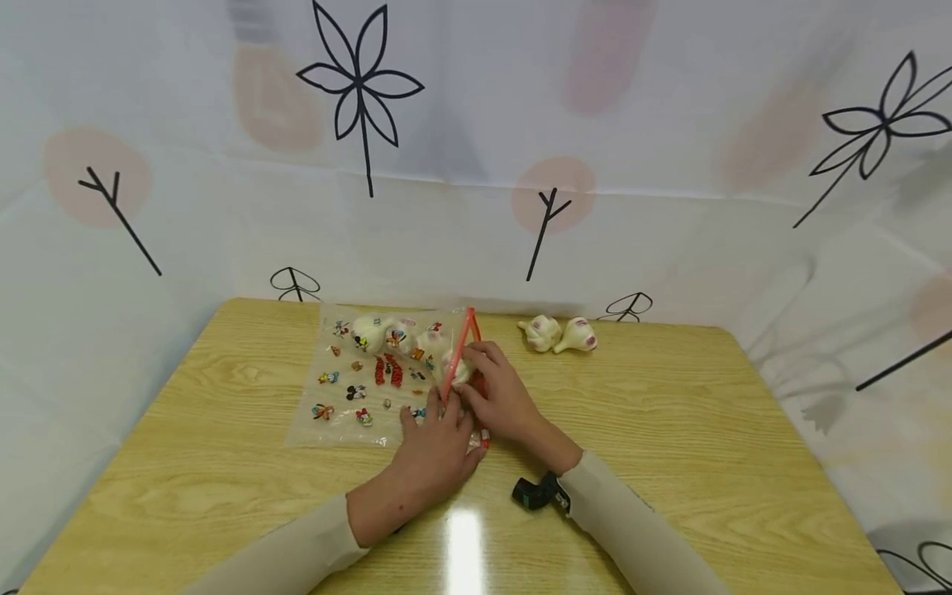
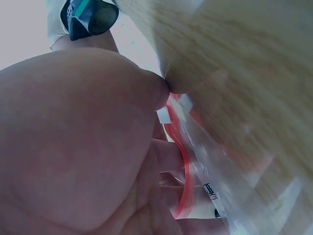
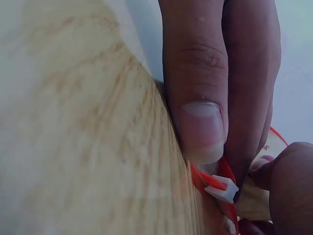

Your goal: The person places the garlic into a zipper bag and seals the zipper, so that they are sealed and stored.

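Note:
A clear zip bag (image 1: 338, 430) with cartoon prints and a red zip strip lies flat, its mouth turned to the right. Several white garlic bulbs (image 1: 368, 332) show through its far side. At the near side of the mouth my left hand (image 1: 437, 453) grips the bag's edge, thumb close to the white zip slider (image 3: 222, 188). Reaching into the raised opening, my right hand (image 1: 507, 401) holds a garlic bulb (image 1: 463, 370) between thumb and fingers, partly behind the red strip (image 1: 459, 351). In the left wrist view, fingers (image 2: 168, 154) lie behind the red zip strip.
Two garlic bulbs (image 1: 558, 334) with purplish marks lie together near the back edge, right of the bag. A black wrist camera (image 1: 534, 492) sits under the right sleeve. The wooden table (image 1: 654, 430) meets a patterned white cloth (image 1: 446, 240) behind.

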Motion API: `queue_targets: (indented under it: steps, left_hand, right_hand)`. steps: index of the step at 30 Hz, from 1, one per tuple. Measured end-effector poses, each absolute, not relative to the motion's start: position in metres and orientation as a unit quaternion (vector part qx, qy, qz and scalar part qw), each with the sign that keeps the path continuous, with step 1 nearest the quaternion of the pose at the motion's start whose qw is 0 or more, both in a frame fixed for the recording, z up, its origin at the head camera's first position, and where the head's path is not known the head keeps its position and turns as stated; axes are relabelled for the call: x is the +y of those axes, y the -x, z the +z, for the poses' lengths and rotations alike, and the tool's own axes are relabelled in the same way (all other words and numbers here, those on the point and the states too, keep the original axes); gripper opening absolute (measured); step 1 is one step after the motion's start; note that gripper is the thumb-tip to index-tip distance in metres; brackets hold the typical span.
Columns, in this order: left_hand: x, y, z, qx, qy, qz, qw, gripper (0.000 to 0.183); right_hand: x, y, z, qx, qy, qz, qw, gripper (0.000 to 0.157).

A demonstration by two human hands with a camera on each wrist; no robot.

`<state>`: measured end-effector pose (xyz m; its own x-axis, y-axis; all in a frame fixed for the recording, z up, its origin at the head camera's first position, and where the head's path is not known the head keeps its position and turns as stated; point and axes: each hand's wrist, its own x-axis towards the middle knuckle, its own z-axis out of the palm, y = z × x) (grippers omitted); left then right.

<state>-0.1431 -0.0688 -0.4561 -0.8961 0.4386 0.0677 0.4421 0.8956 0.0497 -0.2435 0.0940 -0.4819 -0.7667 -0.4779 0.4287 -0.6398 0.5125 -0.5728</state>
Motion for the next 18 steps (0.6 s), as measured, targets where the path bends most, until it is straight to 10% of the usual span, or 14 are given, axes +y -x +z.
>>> queue_targets:
  steps: [18]
  left_hand:
    - [-0.069, 0.143, -0.455, -0.974, 0.222, -0.036, 0.011, 0.067]
  right_hand:
    - [0.084, 0.265, -0.487, -0.841, -0.277, 0.452, 0.108, 0.032]
